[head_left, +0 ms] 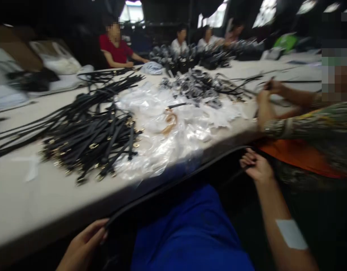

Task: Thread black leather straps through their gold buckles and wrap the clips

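— Fingers (101, 233) of the left hand (83, 242): state?
— Pinched narrow on one end of a black strap (176, 180), thumb underneath. No gap is seen.
— And the right hand (256, 167)?
— Its fingers (247, 160) are curled shut at the strap's other end. Blur is heavy, but a grip is read.
— Where is the strap placed?
— It is stretched between the two sets of fingers, rising from the left ones to the right ones. It is kept just below the table (35, 210) edge, over a blue lap (190, 233).
— Why is it held so?
— Judged: each end is gripped so the length is kept straight and off the clutter.
— What is noted beyond the fingers?
— A pile (91, 139) of like straps is spread above the left fingers, buckles toward the edge, likely kept within reach. Clear bags (162, 143) are heaped between the fingers and the table's far side.
— Other people?
— A co-worker's hands (265, 98) are seen just above the right fingers, on the tabletop, with something thin held. More people are seated well beyond, at the far end.
— Anything on the arm?
— A white patch (291, 234) is stuck on the right forearm, behind the fingers.
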Tool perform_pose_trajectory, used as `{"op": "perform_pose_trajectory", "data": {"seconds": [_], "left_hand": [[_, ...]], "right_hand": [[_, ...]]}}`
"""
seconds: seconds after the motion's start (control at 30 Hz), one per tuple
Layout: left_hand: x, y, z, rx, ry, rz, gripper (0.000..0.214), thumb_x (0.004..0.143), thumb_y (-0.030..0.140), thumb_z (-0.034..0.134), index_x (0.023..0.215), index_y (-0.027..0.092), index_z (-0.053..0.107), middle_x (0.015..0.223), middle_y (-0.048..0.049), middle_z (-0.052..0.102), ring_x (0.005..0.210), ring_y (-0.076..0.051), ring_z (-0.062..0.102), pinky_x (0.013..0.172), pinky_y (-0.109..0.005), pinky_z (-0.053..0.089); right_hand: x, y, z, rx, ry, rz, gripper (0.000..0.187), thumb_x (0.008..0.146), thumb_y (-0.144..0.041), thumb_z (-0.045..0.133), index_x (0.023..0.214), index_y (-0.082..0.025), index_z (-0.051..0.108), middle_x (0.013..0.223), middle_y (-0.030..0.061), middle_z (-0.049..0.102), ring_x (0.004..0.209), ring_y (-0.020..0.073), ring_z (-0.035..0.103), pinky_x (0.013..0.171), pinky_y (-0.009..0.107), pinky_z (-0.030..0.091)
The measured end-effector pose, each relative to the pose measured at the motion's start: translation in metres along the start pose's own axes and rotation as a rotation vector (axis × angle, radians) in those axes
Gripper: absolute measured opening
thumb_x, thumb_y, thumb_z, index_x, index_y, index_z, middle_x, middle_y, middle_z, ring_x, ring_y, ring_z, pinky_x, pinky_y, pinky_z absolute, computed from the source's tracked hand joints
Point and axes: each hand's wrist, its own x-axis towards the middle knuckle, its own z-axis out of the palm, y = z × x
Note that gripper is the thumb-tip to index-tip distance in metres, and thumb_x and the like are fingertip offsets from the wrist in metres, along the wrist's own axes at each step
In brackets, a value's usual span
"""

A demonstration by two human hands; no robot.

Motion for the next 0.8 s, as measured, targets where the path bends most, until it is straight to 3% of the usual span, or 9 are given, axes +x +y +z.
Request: {"op": "perform_pose_trajectory", "data": {"seconds": [0.07, 0.13, 0.23, 0.27, 0.3, 0.37, 0.5, 0.7, 0.8], "left_hand": [[-0.007, -0.006, -0.016, -0.101, -0.120, -0.078, 0.041, 0.072, 0.046, 0.075, 0.098, 0.015, 0.069, 0.069, 0.0002, 0.063, 0.066, -0.015, 0.057, 0.063, -0.026, 0.048], [-0.009, -0.005, -0.022, -0.187, -0.132, -0.090, 0.034, 0.075, 0.039, 0.073, 0.100, 0.016, 0.069, 0.070, 0.0018, 0.063, 0.066, -0.012, 0.055, 0.064, -0.022, 0.044], [-0.009, 0.003, -0.018, -0.233, -0.132, -0.097, 0.031, 0.077, 0.034, 0.073, 0.104, 0.018, 0.068, 0.076, 0.0001, 0.067, 0.070, -0.011, 0.056, 0.067, -0.020, 0.043], [-0.009, 0.006, -0.016, -0.248, -0.149, -0.097, 0.033, 0.078, 0.032, 0.073, 0.107, 0.018, 0.068, 0.080, -0.0013, 0.069, 0.072, -0.011, 0.056, 0.069, -0.020, 0.044], [-0.009, 0.009, -0.012, -0.273, -0.171, -0.095, 0.035, 0.078, 0.031, 0.073, 0.110, 0.018, 0.067, 0.083, -0.0026, 0.069, 0.073, -0.011, 0.057, 0.070, -0.020, 0.044], [-0.008, 0.012, -0.006, -0.351, -0.222, -0.082, 0.039, 0.078, 0.027, 0.073, 0.115, 0.017, 0.066, 0.087, -0.0043, 0.069, 0.073, -0.010, 0.056, 0.071, -0.021, 0.045], [-0.003, 0.018, 0.007, -0.484, -0.293, -0.050, 0.042, 0.077, 0.022, 0.073, 0.117, 0.015, 0.065, 0.088, -0.0061, 0.069, 0.068, -0.009, 0.056, 0.066, -0.021, 0.044], [-0.007, 0.020, 0.014, -0.522, -0.313, -0.021, 0.041, 0.078, 0.020, 0.071, 0.117, 0.013, 0.064, 0.090, -0.0091, 0.069, 0.069, -0.012, 0.058, 0.067, -0.024, 0.046], [-0.013, 0.016, 0.011, -0.549, -0.323, -0.020, 0.041, 0.079, 0.020, 0.071, 0.119, 0.013, 0.064, 0.092, -0.0098, 0.069, 0.071, -0.012, 0.058, 0.067, -0.023, 0.045]], "right_hand": [[0.005, 0.017, -0.012, -0.114, 0.057, 0.020, 0.041, 0.089, -0.002, 0.035, 0.057, -0.023, 0.053, 0.045, -0.0076, 0.024, 0.033, 0.0026, 0.021, 0.038, 0.031, 0.021], [0.010, 0.038, -0.026, -0.236, 0.050, 0.028, 0.040, 0.084, -0.001, 0.039, 0.061, -0.026, 0.060, 0.047, -0.0038, 0.035, 0.033, 0.0031, 0.027, 0.035, 0.033, 0.017], [0.003, 0.066, -0.044, -0.554, -0.140, 0.097, 0.016, 0.080, -0.015, 0.061, 0.081, -0.028, 0.070, 0.059, 0.0015, 0.049, 0.041, 0.0076, 0.041, 0.033, 0.029, 0.024], [-0.004, 0.073, -0.047, -0.637, -0.225, 0.121, 0.014, 0.077, -0.023, 0.069, 0.090, -0.027, 0.071, 0.064, 0.0026, 0.052, 0.046, 0.0097, 0.045, 0.035, 0.027, 0.030], [-0.011, 0.081, -0.047, -0.695, -0.305, 0.141, 0.027, 0.073, -0.032, 0.075, 0.100, -0.025, 0.071, 0.067, 0.0032, 0.055, 0.051, 0.0114, 0.047, 0.038, 0.026, 0.035], [-0.027, 0.093, -0.038, -0.754, -0.439, 0.158, 0.054, 0.069, -0.045, 0.078, 0.114, -0.019, 0.066, 0.069, 0.0037, 0.059, 0.056, 0.0133, 0.047, 0.045, 0.026, 0.041], [-0.057, 0.114, -0.001, -0.826, -0.692, 0.221, 0.073, 0.073, -0.054, 0.073, 0.129, -0.010, 0.055, 0.071, 0.0041, 0.063, 0.059, 0.0142, 0.048, 0.058, 0.029, 0.045], [-0.085, 0.136, 0.035, -0.765, -1.074, 0.378, 0.062, 0.083, -0.044, 0.063, 0.135, -0.013, 0.051, 0.091, 0.0074, 0.067, 0.072, 0.0160, 0.057, 0.071, 0.031, 0.048], [-0.090, 0.153, 0.040, -0.899, -1.213, 0.358, 0.054, 0.084, -0.044, 0.058, 0.128, -0.013, 0.058, 0.101, 0.0111, 0.067, 0.086, 0.0216, 0.062, 0.083, 0.037, 0.050]]}}
